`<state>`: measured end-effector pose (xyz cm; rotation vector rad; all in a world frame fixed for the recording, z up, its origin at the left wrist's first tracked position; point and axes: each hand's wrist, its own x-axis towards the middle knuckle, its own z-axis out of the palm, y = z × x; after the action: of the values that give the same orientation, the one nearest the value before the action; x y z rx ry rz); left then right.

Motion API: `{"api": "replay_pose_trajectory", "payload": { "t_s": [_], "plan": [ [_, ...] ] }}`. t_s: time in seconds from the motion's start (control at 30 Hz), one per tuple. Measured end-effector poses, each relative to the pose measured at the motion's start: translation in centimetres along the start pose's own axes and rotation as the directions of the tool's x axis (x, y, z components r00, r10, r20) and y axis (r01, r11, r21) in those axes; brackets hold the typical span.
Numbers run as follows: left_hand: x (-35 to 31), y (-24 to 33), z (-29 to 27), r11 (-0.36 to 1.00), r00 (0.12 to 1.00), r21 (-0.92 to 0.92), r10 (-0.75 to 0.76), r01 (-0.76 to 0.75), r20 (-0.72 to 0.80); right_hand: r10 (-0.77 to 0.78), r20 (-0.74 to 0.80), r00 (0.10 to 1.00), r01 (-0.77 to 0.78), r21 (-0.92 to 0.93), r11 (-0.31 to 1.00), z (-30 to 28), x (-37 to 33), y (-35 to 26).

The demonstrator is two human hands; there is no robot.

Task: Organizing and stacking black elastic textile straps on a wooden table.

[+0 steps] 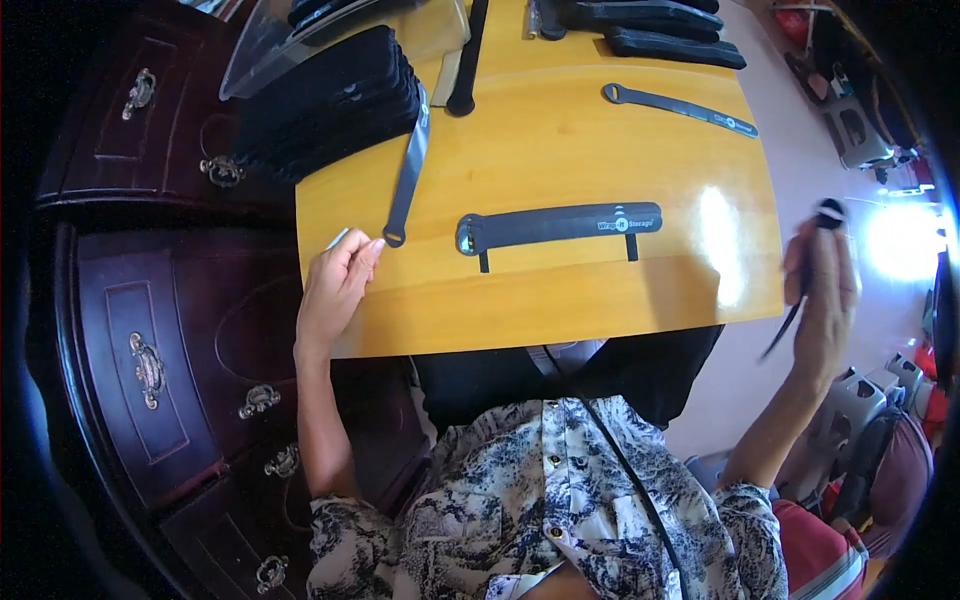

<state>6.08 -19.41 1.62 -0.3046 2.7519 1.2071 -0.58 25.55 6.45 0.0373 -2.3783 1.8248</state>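
Observation:
My left hand (pixel 340 280) is at the table's left edge, its fingers pinched together beside the loop end of a dark grey strap (pixel 408 185). A thin pale piece sticks up behind that hand; what the fingers hold is partly hidden. Off the table's right edge, my raised right hand (pixel 825 285) grips a black strap (pixel 803 290), its round end above the fingers and its tail dangling. Between the hands a black hook-and-loop storage strap (pixel 550 226) with pale print lies flat, over two short black marks (pixel 632 248) on the table.
A thick stack of black straps (pixel 330 100) stands at the far left, before a clear plastic bin (pixel 250 50). More black straps (pixel 670 45) lie at the back right, with a single strap (pixel 685 107) nearer. Dark wooden drawers (pixel 140 300) flank the yellow table (pixel 560 310).

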Motion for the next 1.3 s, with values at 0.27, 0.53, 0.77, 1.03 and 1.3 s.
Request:
{"api": "replay_pose_trajectory", "payload": {
  "t_s": [0.27,0.53,0.77,1.03,1.3],
  "plan": [
    [-1.2,5.6,3.0,0.985,0.976,-0.172,-0.018,-0.02,-0.218,0.29,0.685,0.669,-0.389,-0.011,0.921,9.0,-0.7,-1.0],
    [-2.7,8.5,8.5,0.688,0.976,-0.722,0.104,0.07,0.193,0.231,0.834,0.502,-0.239,-0.123,0.963,13.1,-2.0,-0.7],
    [-3.9,7.1,6.3,0.81,0.967,-0.585,0.17,-0.028,0.188,0.33,0.845,0.422,-0.305,-0.21,0.929,11.3,-2.4,-1.0],
    [-4.5,5.9,7.4,0.694,0.971,-0.719,0.197,-0.043,0.132,0.307,0.821,0.482,-0.253,-0.205,0.946,10.3,-2.4,-0.7],
    [-4.6,5.8,6.7,0.762,0.988,-0.633,-0.155,0.133,0.021,0.396,0.719,0.571,-0.216,-0.334,0.917,6.8,-1.8,1.0]
  ]
}}
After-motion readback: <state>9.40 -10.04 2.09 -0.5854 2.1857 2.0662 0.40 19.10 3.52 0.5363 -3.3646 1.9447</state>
